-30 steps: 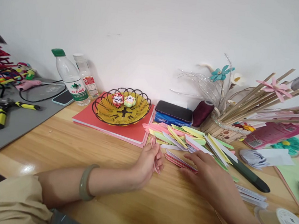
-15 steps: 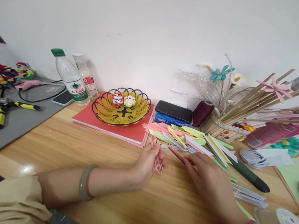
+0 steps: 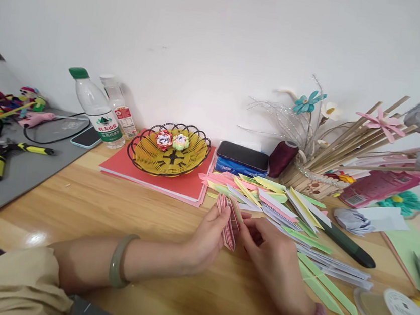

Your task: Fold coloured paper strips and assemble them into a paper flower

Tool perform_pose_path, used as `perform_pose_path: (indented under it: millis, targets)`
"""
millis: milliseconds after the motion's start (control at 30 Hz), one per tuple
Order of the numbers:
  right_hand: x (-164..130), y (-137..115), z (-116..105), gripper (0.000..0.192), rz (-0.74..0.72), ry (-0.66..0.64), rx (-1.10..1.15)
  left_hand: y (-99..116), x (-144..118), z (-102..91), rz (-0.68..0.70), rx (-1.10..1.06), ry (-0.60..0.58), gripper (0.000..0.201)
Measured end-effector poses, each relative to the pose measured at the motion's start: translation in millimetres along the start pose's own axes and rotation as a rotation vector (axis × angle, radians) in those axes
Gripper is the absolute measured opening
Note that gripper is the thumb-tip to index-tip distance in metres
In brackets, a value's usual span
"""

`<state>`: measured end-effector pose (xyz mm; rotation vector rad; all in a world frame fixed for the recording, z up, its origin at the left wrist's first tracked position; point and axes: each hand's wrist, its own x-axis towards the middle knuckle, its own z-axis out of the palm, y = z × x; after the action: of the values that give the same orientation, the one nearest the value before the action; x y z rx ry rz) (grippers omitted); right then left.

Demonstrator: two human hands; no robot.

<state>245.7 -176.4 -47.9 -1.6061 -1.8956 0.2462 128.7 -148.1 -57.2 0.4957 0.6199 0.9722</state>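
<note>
Grey mat [image 3: 22,171] at far left carries yellow-handled pliers [image 3: 0,156]. Two water bottles [image 3: 99,109] stand by the wall. Right of them, a yellow wire basket [image 3: 169,160] sits on a red folder [image 3: 187,188] with two small paper flowers [image 3: 172,140] inside. Centre, near edge of the wooden table [image 3: 86,209]: left hand [image 3: 209,231] pinches a stack of folded red-striped paper pieces [image 3: 227,222], fingers closed narrow around it. Right hand [image 3: 273,250] meets the stack from the right, fingertips gripping a folded piece against it. Loose coloured paper strips [image 3: 280,206] lie just beyond. Black pen [image 3: 348,244] lies right of them, a thread spool [image 3: 400,313] at near right.
</note>
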Motion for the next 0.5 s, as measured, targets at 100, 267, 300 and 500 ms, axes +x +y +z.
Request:
perform_pose_path:
  millis: [100,267,300,500]
  targets:
    - [-3.0,-2.2,2.2,0.021,-0.019,-0.004,-0.042,-0.3,-4.0,2.2,-0.026,0.012,-0.022,0.019]
    - [-5.8,-3.6,0.7,0.025,-0.124,-0.088,-0.038,1.6,-7.0,3.5,-0.03,0.082,-0.024,0.027]
    - [-5.8,-3.6,-0.1,0.026,-0.143,-0.11,-0.03,1.9,-7.1,3.3,-0.022,0.101,-0.028,0.028]
    - [-4.2,-4.4,-7.1,0.025,-0.237,-0.181,0.016,3.0,-6.4,-0.4,-0.002,0.215,-0.05,0.03]
